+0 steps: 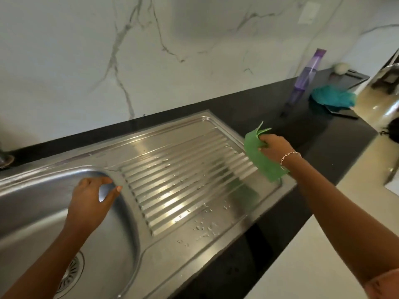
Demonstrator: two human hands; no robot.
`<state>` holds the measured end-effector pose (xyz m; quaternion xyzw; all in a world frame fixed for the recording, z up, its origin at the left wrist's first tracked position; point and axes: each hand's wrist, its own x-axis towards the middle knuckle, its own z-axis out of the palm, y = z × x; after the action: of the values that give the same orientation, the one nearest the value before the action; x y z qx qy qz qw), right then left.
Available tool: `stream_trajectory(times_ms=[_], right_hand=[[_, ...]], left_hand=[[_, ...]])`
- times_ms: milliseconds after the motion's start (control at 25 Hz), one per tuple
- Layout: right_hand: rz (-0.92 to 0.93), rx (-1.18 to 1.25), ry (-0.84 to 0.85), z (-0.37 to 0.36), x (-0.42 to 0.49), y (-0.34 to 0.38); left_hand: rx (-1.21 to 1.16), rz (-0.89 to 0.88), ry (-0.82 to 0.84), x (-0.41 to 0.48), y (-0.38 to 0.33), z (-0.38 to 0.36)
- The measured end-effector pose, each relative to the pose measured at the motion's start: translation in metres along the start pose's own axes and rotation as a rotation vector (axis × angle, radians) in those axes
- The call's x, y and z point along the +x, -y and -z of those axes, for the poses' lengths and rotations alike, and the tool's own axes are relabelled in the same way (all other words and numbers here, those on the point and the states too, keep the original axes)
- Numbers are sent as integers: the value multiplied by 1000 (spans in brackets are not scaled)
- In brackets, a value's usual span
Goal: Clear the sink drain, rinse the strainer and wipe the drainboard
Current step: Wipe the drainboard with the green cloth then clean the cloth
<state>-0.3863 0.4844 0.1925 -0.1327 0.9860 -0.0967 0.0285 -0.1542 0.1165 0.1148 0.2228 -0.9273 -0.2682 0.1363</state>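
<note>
Pinching with right hand (273,147) a bunched green cloth (259,162) over the drainboard's (183,160) right edge; holding left hand (90,199) loosely curled, empty, by the sink (32,201). Probably needing flattening first, then sweeping along ridges, pushing droplets (203,228) leftward.

The drainboard (183,180) is set into the tabletop (302,130), with the wall (108,61) behind it. Left of the drainboard lies the sink basin (32,201), the strainer (72,274) in its bottom. The left hand (90,201) hangs over the basin, near the drainboard's left edge. At the drainboard's right end the right hand (275,147) holds a cloth (257,152). Behind and right of the drainboard, a bottle (306,78) stands on the tabletop, a crumpled rag (332,98) just right of it.
</note>
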Motion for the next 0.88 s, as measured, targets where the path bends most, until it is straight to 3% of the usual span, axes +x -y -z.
stream_trajectory(times_ms=[80,200,280,400,480,600,880], right_hand=[[-12,-318,-31,-12,1,-12],[-34,-473,115,-55,-12,-19],[-33,-468,190,-78,-18,-22],[2,-439,157,-84,-11,-32],[118,-342,176,-81,-7,-45],[288,-259,356,-85,-8,-64],[242,-207,338,-112,-2,-73]], left_hand=[[-44,-46,-10,-4,-5,-4],[-157,-95,-38,-7,-12,-8],[-225,-160,-58,-8,-13,-10],[-159,-49,-28,-4,-7,-12],[-96,-11,1,-4,-4,-17],[-142,-11,14,-6,-3,-21],[-178,1,33,-3,-7,-34]])
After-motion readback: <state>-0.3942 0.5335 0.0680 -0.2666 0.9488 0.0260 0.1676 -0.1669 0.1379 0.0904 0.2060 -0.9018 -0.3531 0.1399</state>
